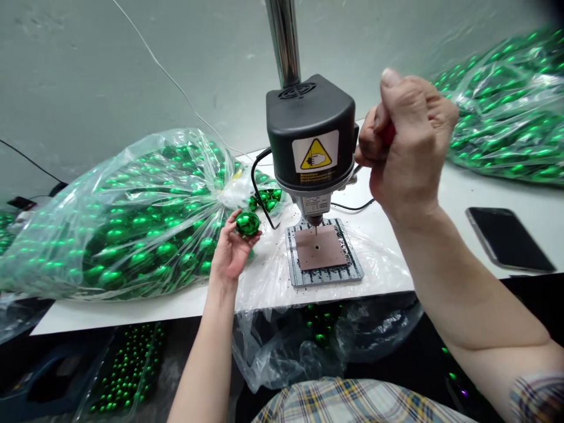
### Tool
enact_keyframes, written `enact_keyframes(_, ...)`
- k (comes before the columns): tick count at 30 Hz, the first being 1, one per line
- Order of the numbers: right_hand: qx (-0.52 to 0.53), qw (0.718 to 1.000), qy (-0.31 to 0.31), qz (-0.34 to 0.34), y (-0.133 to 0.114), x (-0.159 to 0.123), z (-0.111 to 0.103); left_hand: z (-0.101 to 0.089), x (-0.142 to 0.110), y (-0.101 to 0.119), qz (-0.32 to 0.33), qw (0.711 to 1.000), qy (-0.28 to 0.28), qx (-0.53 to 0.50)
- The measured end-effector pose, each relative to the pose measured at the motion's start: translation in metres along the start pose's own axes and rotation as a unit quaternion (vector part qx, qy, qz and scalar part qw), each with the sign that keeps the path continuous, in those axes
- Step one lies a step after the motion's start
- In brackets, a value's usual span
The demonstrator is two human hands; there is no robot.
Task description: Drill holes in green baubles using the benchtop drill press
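Left of the drill press (311, 129), a big clear bag (145, 235) of shiny green balls lies on the table (88, 318), prob. there so L hand can reach it. Nearer the press, L hand (235, 252) has a green ball (247, 224) pinched btwn thumb & fingers, just left of the press & apart from it; fingertip hold likely b/c it's round & slick. Behind that hand, left of press: a few loose balls (272, 200). Under the press's bit (316, 231), a brown board (308, 258) w/ a dark hole lies on the metal base (326, 278), prob. to spare the metal. In front of press, clear plastic (273, 352) hangs past the table edge, maybe to catch bits. Right of press, R hand (409, 141) is clenched round a red grip (388, 134), mostly hidden by fingers, likely for leverage. Farther right of press: phone (509, 238), flat, out of the way; 2nd bag (506, 117) of green balls behind it.
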State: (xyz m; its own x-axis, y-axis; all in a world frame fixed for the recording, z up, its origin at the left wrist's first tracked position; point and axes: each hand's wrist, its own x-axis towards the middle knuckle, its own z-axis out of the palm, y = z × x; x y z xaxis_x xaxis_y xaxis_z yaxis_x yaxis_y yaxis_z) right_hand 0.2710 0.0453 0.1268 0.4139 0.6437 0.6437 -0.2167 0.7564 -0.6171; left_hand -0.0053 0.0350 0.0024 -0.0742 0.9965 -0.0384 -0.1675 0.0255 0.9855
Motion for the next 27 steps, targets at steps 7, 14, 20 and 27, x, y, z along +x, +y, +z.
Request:
enact_keyframes(7,-0.017,1.000,0.006,-0.008,0.003,0.001,0.000,0.034,-0.047,-0.022,-0.146,0.980,-0.104,-0.086)
enact_keyframes(14,-0.038,0.999,-0.005,0.001,0.002,0.000,-0.002,0.058,-0.042,-0.046,-0.146,0.979,-0.113,-0.082)
enact_keyframes(20,-0.028,0.999,-0.007,0.023,-0.001,0.000,-0.001,0.074,-0.040,-0.068,-0.033,0.997,-0.041,0.061)
enact_keyframes(27,-0.006,1.000,-0.011,0.018,-0.002,0.000,-0.001,0.093,-0.033,-0.085,0.035,0.987,-0.057,0.146)
